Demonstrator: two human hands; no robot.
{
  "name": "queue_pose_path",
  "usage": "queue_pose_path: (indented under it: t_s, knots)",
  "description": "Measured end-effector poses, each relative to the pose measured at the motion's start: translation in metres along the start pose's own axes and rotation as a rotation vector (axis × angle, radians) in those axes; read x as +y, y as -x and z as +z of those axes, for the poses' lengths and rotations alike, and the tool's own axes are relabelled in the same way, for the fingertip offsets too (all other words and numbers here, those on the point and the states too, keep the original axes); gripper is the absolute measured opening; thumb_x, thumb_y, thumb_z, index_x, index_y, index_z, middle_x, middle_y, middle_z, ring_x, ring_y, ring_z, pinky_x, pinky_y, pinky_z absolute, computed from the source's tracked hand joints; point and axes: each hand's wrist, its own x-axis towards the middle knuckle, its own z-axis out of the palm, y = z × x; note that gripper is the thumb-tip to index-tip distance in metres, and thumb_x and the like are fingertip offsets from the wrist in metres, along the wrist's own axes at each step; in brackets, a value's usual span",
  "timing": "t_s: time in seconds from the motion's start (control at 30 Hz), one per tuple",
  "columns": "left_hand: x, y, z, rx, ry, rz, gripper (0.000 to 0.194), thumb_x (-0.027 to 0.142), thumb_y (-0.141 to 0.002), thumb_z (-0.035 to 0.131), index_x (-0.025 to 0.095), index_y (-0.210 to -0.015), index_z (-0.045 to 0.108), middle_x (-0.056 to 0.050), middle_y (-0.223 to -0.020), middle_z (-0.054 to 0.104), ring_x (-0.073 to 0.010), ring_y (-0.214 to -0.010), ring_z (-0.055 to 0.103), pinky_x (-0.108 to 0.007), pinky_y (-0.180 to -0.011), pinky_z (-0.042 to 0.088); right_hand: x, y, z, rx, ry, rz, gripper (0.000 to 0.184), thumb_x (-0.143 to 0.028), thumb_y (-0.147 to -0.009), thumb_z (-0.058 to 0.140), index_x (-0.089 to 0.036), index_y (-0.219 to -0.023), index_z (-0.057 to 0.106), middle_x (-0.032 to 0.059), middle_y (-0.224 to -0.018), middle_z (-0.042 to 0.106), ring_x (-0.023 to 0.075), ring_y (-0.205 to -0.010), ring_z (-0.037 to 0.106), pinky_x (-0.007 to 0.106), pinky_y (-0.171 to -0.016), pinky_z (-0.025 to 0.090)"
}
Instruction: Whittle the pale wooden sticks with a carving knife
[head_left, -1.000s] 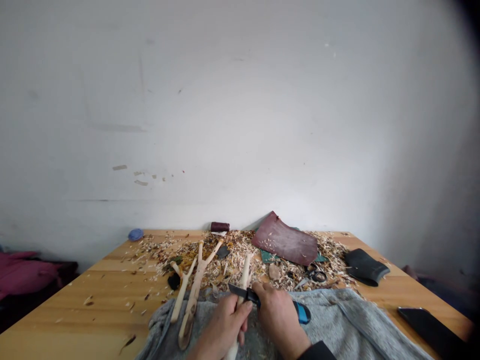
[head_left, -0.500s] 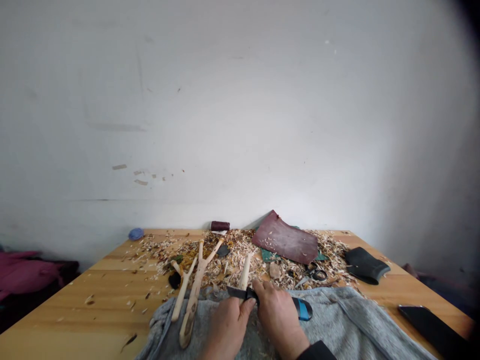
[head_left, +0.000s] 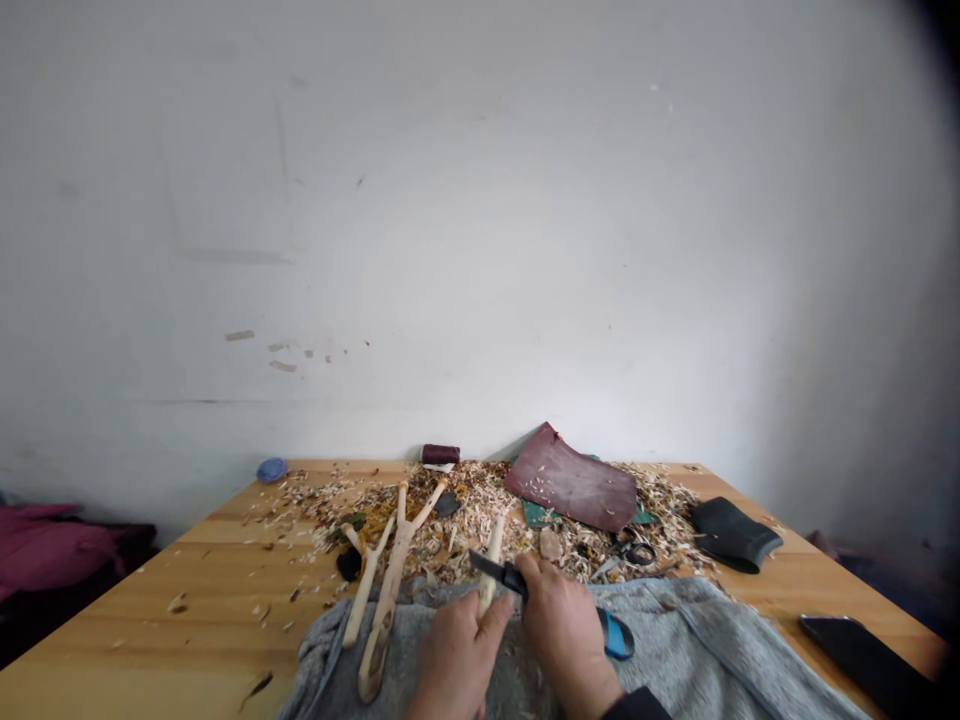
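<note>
My left hand is closed round a pale, peeled wooden stick, which points away from me. In my right hand is a knife with a dark blade and a black-and-blue handle. The blade lies across the stick, beyond my left thumb. Beneath both hands a grey cloth covers the table's front. Left of my hands lie two peeled forked branches, a long one and a shorter one.
Wood shavings cover the table's middle and back. Among them lie maroon leather, scissors and a thread spool. A dark folded piece and a phone are on the right, a blue lid far left. A wall stands behind.
The knife has moved forward along the stick and to the right, away from my left thumb. My right hand has shifted slightly right with it. My left hand stays almost in place.
</note>
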Motion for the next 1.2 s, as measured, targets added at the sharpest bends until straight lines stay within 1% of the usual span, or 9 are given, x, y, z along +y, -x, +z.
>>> queue_pose_path:
  t_s: [0.07,0.13,0.23,0.33,0.5,0.67,0.87,1.03,1.2]
  knots:
    - [-0.005,-0.002,0.001,-0.061,0.031,0.039,0.039,0.058,-0.084,0.051,0.025,-0.065,0.042,0.009,-0.043,0.039,-0.0119,-0.031,0.041,-0.024,-0.043,0.023,0.007,-0.004,-0.001,0.009,-0.030,0.084,0.033,-0.010,-0.088,0.048,-0.025,-0.112,0.065,0.0072,-0.093,0.075,0.0223,-0.085,0.072,0.026,-0.066,0.044]
    - [-0.010,-0.007,0.001,-0.116,0.092,0.073,0.038,0.060,-0.078,0.057,0.025,-0.069,0.044,0.009,-0.046,0.041,-0.0114,-0.034,0.044,-0.023,-0.043,0.024,0.011,-0.005,-0.002,0.033,-0.053,0.116,0.032,-0.012,-0.089,0.047,-0.025,-0.111,0.066,0.0071,-0.088,0.075,0.0221,-0.082,0.072,0.025,-0.064,0.042]
    - [-0.015,-0.013,0.001,-0.207,0.193,0.114,0.044,0.068,-0.072,0.058,0.025,-0.072,0.046,0.010,-0.042,0.041,-0.0105,-0.035,0.040,-0.023,-0.043,0.024,0.008,-0.002,-0.001,0.052,-0.114,-0.013,0.027,-0.013,-0.088,0.050,-0.026,-0.103,0.068,0.0046,-0.091,0.075,0.0194,-0.083,0.071,0.023,-0.065,0.041]
    - [-0.017,-0.016,0.001,-0.266,0.222,0.133,0.049,0.074,-0.072,0.052,0.026,-0.067,0.047,0.010,-0.034,0.034,-0.0100,-0.032,0.031,-0.025,-0.041,0.022,-0.002,0.005,0.001,-0.014,-0.088,-0.139,0.028,-0.013,-0.085,0.052,-0.025,-0.104,0.068,0.0040,-0.093,0.074,0.0198,-0.084,0.071,0.024,-0.065,0.042]
    - [-0.019,-0.016,0.004,-0.245,0.222,0.126,0.050,0.074,-0.075,0.050,0.026,-0.059,0.045,0.008,-0.031,0.032,-0.0106,-0.031,0.032,-0.025,-0.041,0.023,-0.010,0.009,0.000,-0.061,0.002,-0.123,0.030,-0.011,-0.087,0.047,-0.024,-0.106,0.067,0.0060,-0.096,0.073,0.0213,-0.085,0.072,0.025,-0.065,0.043]
    - [-0.022,-0.016,0.009,-0.199,0.212,0.096,0.048,0.067,-0.079,0.050,0.026,-0.056,0.042,0.008,-0.032,0.033,-0.0100,-0.030,0.029,-0.025,-0.041,0.023,-0.010,0.008,-0.002,-0.069,-0.011,-0.122,0.030,-0.010,-0.087,0.047,-0.024,-0.104,0.067,0.0052,-0.095,0.074,0.0217,-0.086,0.072,0.026,-0.067,0.045]
    - [-0.013,-0.012,0.007,-0.132,0.119,0.067,0.046,0.056,-0.084,0.050,0.027,-0.050,0.041,0.007,-0.032,0.033,-0.0114,-0.030,0.029,-0.026,-0.043,0.022,-0.011,0.009,0.000,-0.060,0.007,-0.114,0.034,-0.006,-0.087,0.045,-0.024,-0.104,0.067,0.0062,-0.096,0.074,0.0216,-0.086,0.072,0.026,-0.067,0.047]
    - [-0.003,-0.007,0.002,-0.099,0.105,0.063,0.046,0.051,-0.085,0.051,0.027,-0.046,0.039,0.007,-0.030,0.031,-0.0124,-0.030,0.030,-0.026,-0.045,0.024,-0.014,0.007,-0.001,-0.066,0.042,-0.095,0.035,-0.005,-0.088,0.044,-0.024,-0.105,0.068,0.0066,-0.097,0.074,0.0224,-0.087,0.073,0.026,-0.069,0.049]
    - [-0.001,-0.004,0.003,-0.117,0.072,0.056,0.055,0.049,-0.088,0.045,0.027,-0.039,0.032,0.005,-0.029,0.030,-0.0118,-0.030,0.029,-0.026,-0.046,0.025,-0.016,0.008,-0.002,-0.075,0.062,-0.085,0.034,-0.007,-0.089,0.043,-0.024,-0.106,0.068,0.0073,-0.098,0.074,0.0234,-0.089,0.072,0.028,-0.071,0.050]
